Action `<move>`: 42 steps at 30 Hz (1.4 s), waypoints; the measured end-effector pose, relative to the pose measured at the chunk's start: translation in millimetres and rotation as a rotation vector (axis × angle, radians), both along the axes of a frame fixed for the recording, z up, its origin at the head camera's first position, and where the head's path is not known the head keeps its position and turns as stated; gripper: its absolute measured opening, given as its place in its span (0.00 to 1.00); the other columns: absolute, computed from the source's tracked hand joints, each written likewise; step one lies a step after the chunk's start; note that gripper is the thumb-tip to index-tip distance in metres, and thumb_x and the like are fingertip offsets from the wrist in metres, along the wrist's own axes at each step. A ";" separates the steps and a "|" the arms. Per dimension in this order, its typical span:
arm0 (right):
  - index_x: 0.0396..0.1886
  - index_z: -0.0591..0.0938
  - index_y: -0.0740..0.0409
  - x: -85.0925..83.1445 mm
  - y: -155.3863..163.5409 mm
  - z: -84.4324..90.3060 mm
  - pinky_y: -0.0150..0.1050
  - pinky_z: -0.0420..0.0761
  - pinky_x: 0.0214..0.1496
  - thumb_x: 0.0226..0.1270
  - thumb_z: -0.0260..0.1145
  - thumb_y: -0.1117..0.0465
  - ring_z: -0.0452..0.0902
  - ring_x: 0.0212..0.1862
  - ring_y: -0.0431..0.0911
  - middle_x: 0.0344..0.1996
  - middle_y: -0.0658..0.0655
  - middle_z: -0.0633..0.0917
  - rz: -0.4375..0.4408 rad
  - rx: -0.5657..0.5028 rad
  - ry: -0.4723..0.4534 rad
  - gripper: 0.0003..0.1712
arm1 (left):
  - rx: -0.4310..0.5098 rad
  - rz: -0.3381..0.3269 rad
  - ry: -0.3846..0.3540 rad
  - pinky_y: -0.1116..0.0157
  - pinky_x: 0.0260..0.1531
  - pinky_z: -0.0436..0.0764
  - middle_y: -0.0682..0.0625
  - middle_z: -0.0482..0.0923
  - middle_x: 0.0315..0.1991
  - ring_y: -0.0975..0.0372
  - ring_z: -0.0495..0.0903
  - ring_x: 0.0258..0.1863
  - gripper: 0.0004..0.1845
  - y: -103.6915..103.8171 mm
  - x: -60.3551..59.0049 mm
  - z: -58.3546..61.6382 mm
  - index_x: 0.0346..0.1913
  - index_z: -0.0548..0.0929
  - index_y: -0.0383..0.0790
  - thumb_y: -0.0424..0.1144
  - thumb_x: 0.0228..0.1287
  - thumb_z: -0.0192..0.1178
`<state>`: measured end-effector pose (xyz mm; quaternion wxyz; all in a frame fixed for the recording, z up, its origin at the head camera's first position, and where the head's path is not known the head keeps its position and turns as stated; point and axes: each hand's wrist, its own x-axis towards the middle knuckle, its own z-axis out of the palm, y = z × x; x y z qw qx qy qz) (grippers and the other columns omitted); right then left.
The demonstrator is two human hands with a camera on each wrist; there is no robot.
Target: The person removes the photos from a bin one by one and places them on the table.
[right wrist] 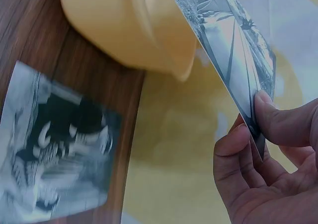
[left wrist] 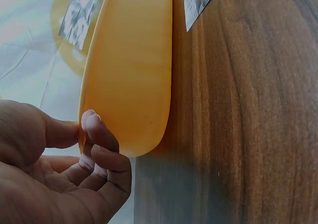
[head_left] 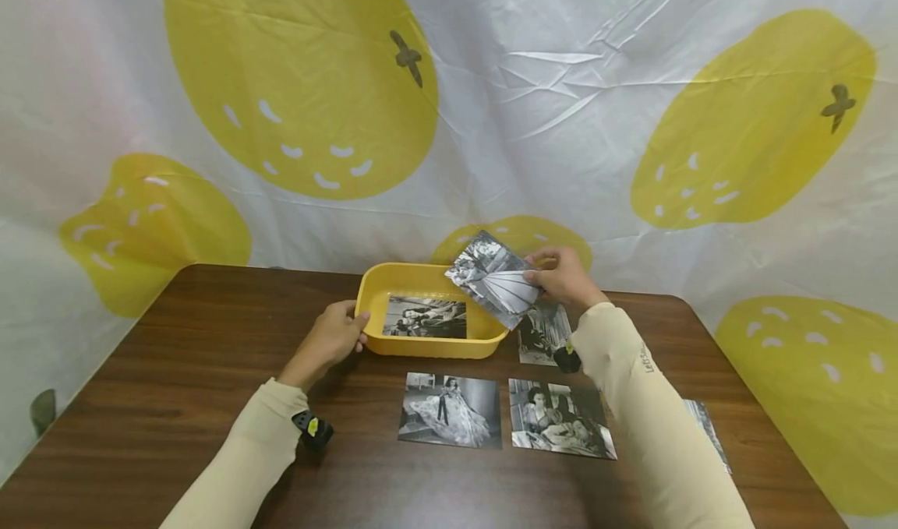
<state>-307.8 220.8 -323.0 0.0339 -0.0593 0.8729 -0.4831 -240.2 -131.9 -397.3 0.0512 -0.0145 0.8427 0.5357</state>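
Observation:
A yellow plastic tub [head_left: 435,347] stands at the back middle of the table. One black-and-white photo [head_left: 426,318] lies flat inside it. My left hand [head_left: 328,336] pinches the tub's left end by the rim, thumb on one side and curled fingers on the other in the left wrist view. Above the tub's right end, my right hand [head_left: 563,277] holds a black-and-white photo card [head_left: 494,280] by its corner between thumb and fingers. That card is tilted and shows a pale, pleated-looking area. Just right of the tub, partly behind the right wrist, lies another photo [right wrist: 62,149].
Two more photos, one left [head_left: 450,410] and one right [head_left: 561,418], lie in front of the tub. A further photo [head_left: 708,435] is partly covered by my right forearm. Behind the brown wooden table [head_left: 140,404] hangs a white curtain [head_left: 533,124] printed with yellow fruit.

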 end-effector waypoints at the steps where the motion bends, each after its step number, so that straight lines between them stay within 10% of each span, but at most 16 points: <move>1: 0.57 0.76 0.75 1.3 6.5 0.3 0.35 0.82 0.32 0.70 0.64 0.71 0.80 0.37 0.45 0.53 0.78 0.79 0.005 0.011 0.009 0.19 | 0.000 -0.001 0.000 0.64 0.27 0.77 0.45 0.78 0.30 0.63 0.76 0.23 0.23 0.2 0.0 -0.2 0.70 0.66 0.23 0.35 0.81 0.47; 13: 0.55 0.76 0.79 18.5 78.3 -8.7 0.33 0.81 0.30 0.69 0.66 0.69 0.80 0.29 0.40 0.31 0.59 0.87 -0.027 0.107 0.047 0.20 | 0.002 0.010 -0.034 0.66 0.27 0.76 0.45 0.78 0.32 0.63 0.75 0.24 0.24 0.8 -0.4 -1.1 0.72 0.64 0.25 0.36 0.81 0.47; 42: 0.52 0.69 0.84 55.1 157.6 -57.2 0.42 0.86 0.32 0.67 0.66 0.72 0.83 0.26 0.45 0.35 0.63 0.77 -0.291 0.036 -0.140 0.21 | 0.011 0.004 -0.022 0.68 0.23 0.73 0.44 0.78 0.31 0.63 0.75 0.24 0.24 1.6 -1.3 -0.4 0.72 0.64 0.24 0.36 0.82 0.46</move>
